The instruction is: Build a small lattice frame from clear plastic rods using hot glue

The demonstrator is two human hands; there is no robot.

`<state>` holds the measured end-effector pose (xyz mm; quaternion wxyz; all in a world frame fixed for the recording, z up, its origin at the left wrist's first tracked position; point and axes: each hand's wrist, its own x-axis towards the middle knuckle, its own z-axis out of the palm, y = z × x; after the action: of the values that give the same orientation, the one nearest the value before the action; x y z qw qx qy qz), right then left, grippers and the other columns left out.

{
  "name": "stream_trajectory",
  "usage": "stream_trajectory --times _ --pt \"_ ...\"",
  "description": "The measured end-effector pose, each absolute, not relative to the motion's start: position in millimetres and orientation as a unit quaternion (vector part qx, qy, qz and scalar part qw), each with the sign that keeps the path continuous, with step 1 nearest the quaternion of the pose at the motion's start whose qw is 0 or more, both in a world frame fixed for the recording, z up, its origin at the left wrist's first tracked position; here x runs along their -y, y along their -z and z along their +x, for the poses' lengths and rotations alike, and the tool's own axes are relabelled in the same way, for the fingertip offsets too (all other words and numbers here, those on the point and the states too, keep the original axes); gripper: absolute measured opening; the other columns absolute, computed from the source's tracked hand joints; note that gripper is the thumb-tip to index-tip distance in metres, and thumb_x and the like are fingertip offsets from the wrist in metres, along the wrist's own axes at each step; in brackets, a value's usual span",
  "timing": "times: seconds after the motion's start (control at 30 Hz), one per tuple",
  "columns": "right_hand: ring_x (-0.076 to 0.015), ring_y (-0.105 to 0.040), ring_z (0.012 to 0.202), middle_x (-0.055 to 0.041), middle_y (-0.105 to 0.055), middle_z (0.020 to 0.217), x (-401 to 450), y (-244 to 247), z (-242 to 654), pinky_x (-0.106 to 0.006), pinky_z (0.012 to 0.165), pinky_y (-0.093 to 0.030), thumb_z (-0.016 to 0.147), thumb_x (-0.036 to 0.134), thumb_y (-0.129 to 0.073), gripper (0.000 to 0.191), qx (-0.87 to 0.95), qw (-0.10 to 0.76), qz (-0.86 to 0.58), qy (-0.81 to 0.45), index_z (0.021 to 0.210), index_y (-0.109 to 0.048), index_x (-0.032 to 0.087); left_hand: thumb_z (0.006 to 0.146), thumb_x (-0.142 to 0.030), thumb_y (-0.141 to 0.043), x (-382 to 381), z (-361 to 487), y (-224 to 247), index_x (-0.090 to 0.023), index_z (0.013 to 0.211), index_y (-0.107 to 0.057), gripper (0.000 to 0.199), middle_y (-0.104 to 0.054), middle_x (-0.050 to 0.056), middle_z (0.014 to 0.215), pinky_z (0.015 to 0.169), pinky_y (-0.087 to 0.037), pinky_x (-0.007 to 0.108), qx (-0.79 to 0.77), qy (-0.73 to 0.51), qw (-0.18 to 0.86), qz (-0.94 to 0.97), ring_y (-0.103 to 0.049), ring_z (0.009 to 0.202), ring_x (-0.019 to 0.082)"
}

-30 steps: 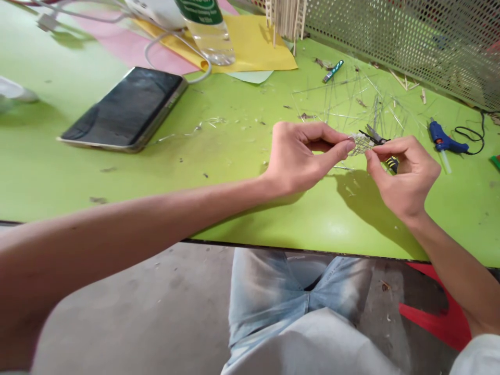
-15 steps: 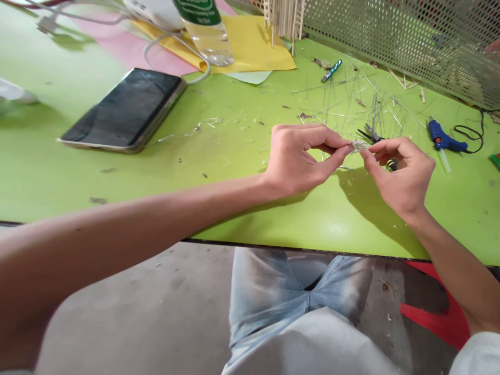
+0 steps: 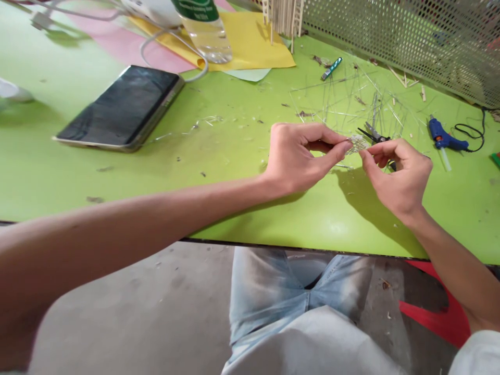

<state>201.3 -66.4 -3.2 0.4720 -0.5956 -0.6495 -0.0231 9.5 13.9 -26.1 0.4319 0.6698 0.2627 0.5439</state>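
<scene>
So far, a small mesh of thin sticks [image 3: 356, 144] has taken shape, pinched between the fingers of the left hand [image 3: 295, 159] and right hand [image 3: 400, 179], while loose strands [image 3: 344, 99] lie on the tabletop [image 3: 117, 192].

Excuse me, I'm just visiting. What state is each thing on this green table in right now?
Left grip: pinching a small stick lattice
Right grip: pinching the same lattice from the other side
Scissors: lying on the table just past the lattice
Glue gun: lying down, black cord attached
Phone: lying flat, screen dark
Water bottle: resting on yellow paper, top out of view
Thin sticks: scattered loose across the table
</scene>
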Motion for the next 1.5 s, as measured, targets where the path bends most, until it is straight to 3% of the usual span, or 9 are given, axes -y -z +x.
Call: stream_trajectory --times 0.1,0.3,0.53,0.97,1.13,1.33,1.4,1.5 --pt "-0.0215 -0.068 0.07 -0.0023 -0.08 0.08 67 2 203 -0.042 0.073 -0.063 0.101 0.047 -0.084 0.023 0.673 0.454 -0.581 0.055 0.088 -0.078 0.029 0.09 -0.04 -0.094 -11 9 24 -0.028 0.084 -0.088 0.015 -0.088 0.005 0.09 0.081 -0.078 0.042 -0.271 -0.539 0.442 0.664 -0.086 0.085 0.026" --pt "-0.0277 -0.074 0.086 -0.0053 -0.078 0.086 65 6 207 -0.051 0.095 -0.065 0.105 0.044 -0.08 0.021 0.707 0.429 -0.555 0.087 0.09 -0.074 0.03 0.091 -0.041 -0.093 -5 10 22 -0.026 0.083 -0.086 0.018 -0.088 0.004 0.088 0.081 -0.078 0.041 -0.279 -0.545 0.445 0.654 -0.086 0.083 0.025" --pt "-0.0193 -0.07 0.072 -0.0011 -0.079 0.083 62 8 199 -0.038 0.075 -0.063 0.102 0.048 -0.082 0.025 0.653 0.468 -0.593 0.045 0.091 -0.075 0.027 0.089 -0.043 -0.093 -8 12 23 -0.031 0.079 -0.085 0.017 -0.089 0.003 0.088 0.077 -0.078 0.045 -0.27 -0.555 0.423 0.663 -0.085 0.079 0.026" --pt "-0.015 -0.067 0.067 0.0007 -0.075 0.077 62 9 193 -0.031 0.063 -0.059 0.096 0.048 -0.091 0.031 0.597 0.531 -0.598 -0.06 0.089 -0.075 0.024 0.095 -0.05 -0.092 -19 13 34 -0.028 0.088 -0.088 0.024 -0.088 0.003 0.09 0.08 -0.073 0.049 -0.232 -0.555 0.409 0.686 -0.081 0.082 0.024" --pt "-0.0145 -0.066 0.066 0.0008 -0.075 0.077 62 11 190 -0.031 0.062 -0.058 0.096 0.046 -0.088 0.028 0.596 0.534 -0.597 -0.061 0.088 -0.073 0.024 0.1 -0.049 -0.088 -22 12 39 -0.028 0.088 -0.087 0.024 -0.087 0.002 0.088 0.078 -0.07 0.045 -0.207 -0.567 0.389 0.696 -0.079 0.078 0.021" --pt "-0.0143 -0.062 0.064 0.0017 -0.071 0.075 64 11 187 -0.03 0.06 -0.055 0.095 0.046 -0.085 0.028 0.59 0.526 -0.611 -0.05 0.084 -0.069 0.025 0.102 -0.041 -0.085 -22 11 42 -0.031 0.09 -0.086 0.016 -0.086 0.002 0.088 0.078 -0.069 0.042 -0.178 -0.575 0.346 0.72 -0.08 0.079 0.021" --pt "-0.014 -0.061 0.063 0.0021 -0.07 0.074 65 11 185 -0.03 0.059 -0.054 0.094 0.043 -0.085 0.027 0.59 0.523 -0.614 -0.048 0.083 -0.068 0.025 0.1 -0.031 -0.086 -19 10 39 -0.031 0.091 -0.085 0.009 -0.087 0.002 0.089 0.073 -0.069 0.038 -0.14 -0.594 0.283 0.74 -0.082 0.078 0.02" --pt "-0.0135 -0.06 0.062 0.0027 -0.068 0.073 66 11 182 -0.03 0.058 -0.053 0.095 0.042 -0.085 0.028 0.594 0.52 -0.611 -0.049 0.082 -0.067 0.025 0.096 -0.016 -0.083 -17 7 34 -0.029 0.092 -0.084 0.014 -0.089 0.001 0.09 0.065 -0.066 0.03 -0.066 -0.619 0.155 0.767 -0.083 0.076 0.017"
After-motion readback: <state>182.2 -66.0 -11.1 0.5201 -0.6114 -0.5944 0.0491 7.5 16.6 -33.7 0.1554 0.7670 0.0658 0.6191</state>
